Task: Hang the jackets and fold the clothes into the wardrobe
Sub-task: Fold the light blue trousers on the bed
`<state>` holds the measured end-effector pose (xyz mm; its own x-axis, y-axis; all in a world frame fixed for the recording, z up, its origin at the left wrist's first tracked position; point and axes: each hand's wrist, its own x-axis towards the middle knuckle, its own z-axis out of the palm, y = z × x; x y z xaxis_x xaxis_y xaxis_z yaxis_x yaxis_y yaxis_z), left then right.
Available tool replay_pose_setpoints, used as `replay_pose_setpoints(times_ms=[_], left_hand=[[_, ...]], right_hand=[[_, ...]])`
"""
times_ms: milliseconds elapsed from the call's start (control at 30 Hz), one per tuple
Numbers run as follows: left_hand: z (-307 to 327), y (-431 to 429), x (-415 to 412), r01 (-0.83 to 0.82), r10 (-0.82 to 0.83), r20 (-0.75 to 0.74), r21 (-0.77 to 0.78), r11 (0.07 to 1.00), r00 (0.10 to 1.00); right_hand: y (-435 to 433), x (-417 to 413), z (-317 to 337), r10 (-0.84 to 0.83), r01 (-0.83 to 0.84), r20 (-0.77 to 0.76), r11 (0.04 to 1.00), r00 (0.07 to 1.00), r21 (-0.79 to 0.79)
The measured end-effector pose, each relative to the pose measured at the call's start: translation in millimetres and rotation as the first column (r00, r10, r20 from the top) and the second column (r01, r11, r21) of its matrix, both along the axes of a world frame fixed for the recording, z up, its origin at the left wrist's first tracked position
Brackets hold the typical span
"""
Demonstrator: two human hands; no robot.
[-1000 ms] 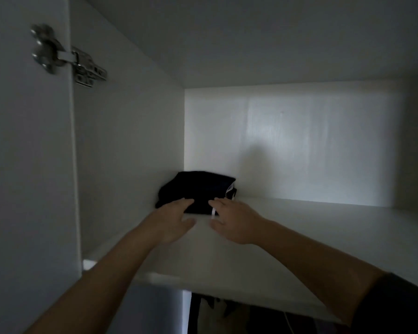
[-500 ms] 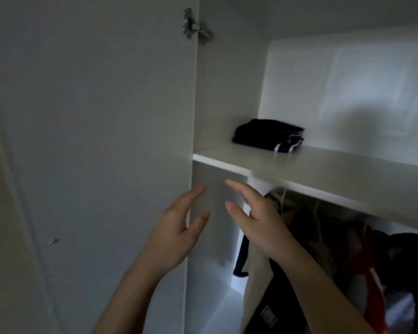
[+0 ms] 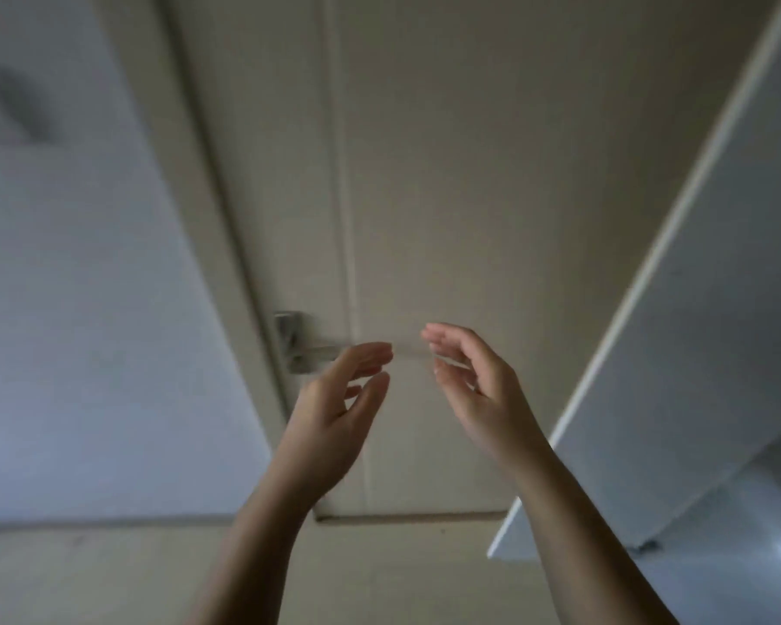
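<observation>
Dim daylight falls on pale room surfaces behind two bare hands held up in mid-air. On the left hand (image 3: 334,412) the fingers (image 3: 370,354) are loosely curved and spread, holding nothing. The right hand (image 3: 474,385) is the same, palm facing its partner, near it but not touching. Just behind the left fingertips sits a silver metal lever handle (image 3: 298,345) on a beige panelled room door (image 3: 470,173). A grey-white wall (image 3: 86,309) lies to the left, a tall white wardrobe door (image 3: 718,354) stands open at the right, and a beige floor (image 3: 109,579) runs below.

The step looks like fetching the next garment. It would go best with both hands kept free and one piece taken by its shoulders, ready to hang or fold.

No jackets or clothes show, and the wardrobe's inside is out of frame. Blur smears the handle, and a dark mark high on the wall cannot be identified
</observation>
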<state>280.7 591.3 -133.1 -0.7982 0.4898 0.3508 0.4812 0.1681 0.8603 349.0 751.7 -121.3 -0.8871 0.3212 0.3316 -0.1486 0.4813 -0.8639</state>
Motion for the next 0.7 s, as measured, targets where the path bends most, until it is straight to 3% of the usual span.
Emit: replay_pose_setpoints(times_ms=[167,333,500,700], left_hand=[[-15.8,-152.5,-21.6,-0.293,0.289,0.116,0.022,0.956,0.95],[-35.7,-271.8,-25.6,-0.586,0.567,0.187,0.063,0.808,0.802],[-62.8,-379.7,-17.3,-0.802,0.786,0.202,-0.001,0.597,0.585],[-75.0,-484.3,-2.0,-0.967,0.942,0.226,-0.006,0.254,0.246]], right_hand=[[-140.4,-70.0,-13.0,0.308,-0.305,0.047,0.95,0.95,-0.064],[-261.1,-124.0,-30.3,0.575,-0.572,0.13,0.818,0.808,-0.061],[-382.3,-172.1,-54.4,0.792,-0.792,0.176,0.604,0.585,-0.085],[-532.6,-213.8,-69.1,0.953,-0.963,0.202,0.248,0.224,-0.101]])
